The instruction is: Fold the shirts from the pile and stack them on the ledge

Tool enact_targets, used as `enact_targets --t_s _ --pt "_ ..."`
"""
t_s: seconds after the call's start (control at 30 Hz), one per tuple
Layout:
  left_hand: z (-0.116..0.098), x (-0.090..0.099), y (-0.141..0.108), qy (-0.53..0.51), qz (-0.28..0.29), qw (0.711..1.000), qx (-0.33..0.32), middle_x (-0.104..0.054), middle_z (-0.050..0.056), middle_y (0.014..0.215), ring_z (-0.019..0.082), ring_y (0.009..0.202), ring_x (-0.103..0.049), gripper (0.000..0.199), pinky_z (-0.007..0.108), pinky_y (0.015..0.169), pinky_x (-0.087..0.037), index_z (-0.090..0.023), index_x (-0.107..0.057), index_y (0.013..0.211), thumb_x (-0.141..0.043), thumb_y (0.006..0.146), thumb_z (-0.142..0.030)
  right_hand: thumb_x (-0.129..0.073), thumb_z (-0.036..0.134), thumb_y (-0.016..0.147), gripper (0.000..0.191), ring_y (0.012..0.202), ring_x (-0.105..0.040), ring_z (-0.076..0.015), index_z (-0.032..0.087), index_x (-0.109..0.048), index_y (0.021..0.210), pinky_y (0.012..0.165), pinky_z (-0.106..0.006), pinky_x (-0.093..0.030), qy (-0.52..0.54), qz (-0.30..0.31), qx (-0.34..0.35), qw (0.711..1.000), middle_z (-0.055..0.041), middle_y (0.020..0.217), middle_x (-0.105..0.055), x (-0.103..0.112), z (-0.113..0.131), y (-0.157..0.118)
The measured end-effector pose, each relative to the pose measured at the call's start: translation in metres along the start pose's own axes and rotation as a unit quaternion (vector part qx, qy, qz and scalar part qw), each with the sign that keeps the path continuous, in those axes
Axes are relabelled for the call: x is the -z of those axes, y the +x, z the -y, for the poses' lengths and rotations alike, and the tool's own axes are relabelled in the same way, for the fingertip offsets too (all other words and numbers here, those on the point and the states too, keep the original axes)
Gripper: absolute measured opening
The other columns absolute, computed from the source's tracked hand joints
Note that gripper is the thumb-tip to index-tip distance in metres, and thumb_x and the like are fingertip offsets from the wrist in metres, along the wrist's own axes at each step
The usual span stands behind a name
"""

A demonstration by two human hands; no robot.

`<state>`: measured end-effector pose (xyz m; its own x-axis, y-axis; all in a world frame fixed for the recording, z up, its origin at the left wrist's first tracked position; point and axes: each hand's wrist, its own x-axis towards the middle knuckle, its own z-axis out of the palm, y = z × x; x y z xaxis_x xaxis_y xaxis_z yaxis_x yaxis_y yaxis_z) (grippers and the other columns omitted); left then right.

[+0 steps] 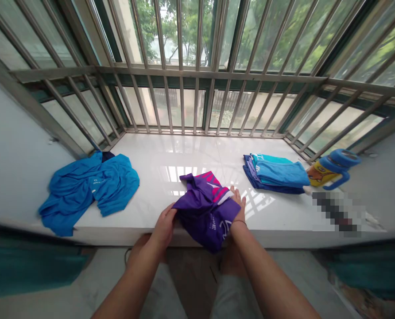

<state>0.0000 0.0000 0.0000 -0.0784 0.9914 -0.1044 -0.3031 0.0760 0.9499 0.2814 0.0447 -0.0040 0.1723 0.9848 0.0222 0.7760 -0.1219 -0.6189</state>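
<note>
A purple shirt (200, 208) with pink-and-white patterned panels and white lettering lies bunched on the front part of the white sill, its lower part hanging over the front edge. At its left side, my left hand (165, 225) pinches a fold of the fabric between thumb and fingers. My right hand (239, 204) holds the shirt's right side, with fabric over part of the palm and the fingertips showing past it near the sill surface. Some of the right thumb is hidden by the cloth.
A crumpled blue garment (94, 186) lies on the sill at left. To the right sits a stack of folded clothes (277, 173), beside a blue-and-yellow bottle (332, 168) with a handle. A blurred-out patch covers something near it. Metal bars (197, 106) line the window behind.
</note>
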Motion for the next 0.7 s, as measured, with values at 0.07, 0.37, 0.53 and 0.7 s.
enact_targets --t_s 0.07,0.37,0.53,0.7 --pt "0.008 0.018 -0.020 -0.090 -0.033 0.994 0.045 -0.079 0.011 0.141 0.035 0.143 -0.066 0.049 0.053 0.126 -0.050 -0.021 -0.083 0.127 -0.075 0.091 -0.054 -0.043 0.030 0.109 0.061 0.171 -0.020 -0.0359 0.022 -0.051 0.169 0.135 -0.066 -0.013 -0.125 0.014 -0.037 0.991 -0.0157 0.183 -0.029 0.002 0.005 0.002" --pt "-0.009 0.056 -0.051 -0.150 -0.128 0.976 0.097 -0.074 0.007 0.149 0.029 0.159 -0.051 0.056 0.050 0.135 -0.039 -0.029 -0.076 0.142 -0.058 0.105 -0.067 -0.041 0.051 0.109 0.071 0.169 -0.024 -0.0385 0.016 -0.047 0.170 0.134 -0.066 -0.013 -0.215 -0.004 -0.032 0.976 -0.0178 0.182 -0.031 0.002 0.027 -0.003" --pt "-0.025 0.034 -0.045 -0.142 -0.143 0.975 0.089 -0.075 0.008 0.149 0.029 0.154 -0.057 0.056 0.050 0.132 -0.044 -0.027 -0.075 0.143 -0.057 0.107 -0.066 -0.041 0.051 0.109 0.071 0.168 -0.024 -0.0383 0.017 -0.048 0.170 0.134 -0.066 -0.014 -0.221 -0.008 -0.033 0.975 -0.0178 0.182 -0.031 0.003 0.026 -0.003" --pt "-0.028 0.016 -0.036 -0.117 -0.136 0.982 0.058 -0.076 0.011 0.146 0.030 0.150 -0.062 0.055 0.050 0.134 -0.041 -0.023 -0.077 0.140 -0.062 0.106 -0.063 -0.040 0.052 0.109 0.071 0.168 -0.024 -0.0391 0.015 -0.048 0.169 0.134 -0.067 -0.014 -0.220 -0.001 -0.029 0.975 -0.0194 0.181 -0.032 0.002 0.025 -0.002"
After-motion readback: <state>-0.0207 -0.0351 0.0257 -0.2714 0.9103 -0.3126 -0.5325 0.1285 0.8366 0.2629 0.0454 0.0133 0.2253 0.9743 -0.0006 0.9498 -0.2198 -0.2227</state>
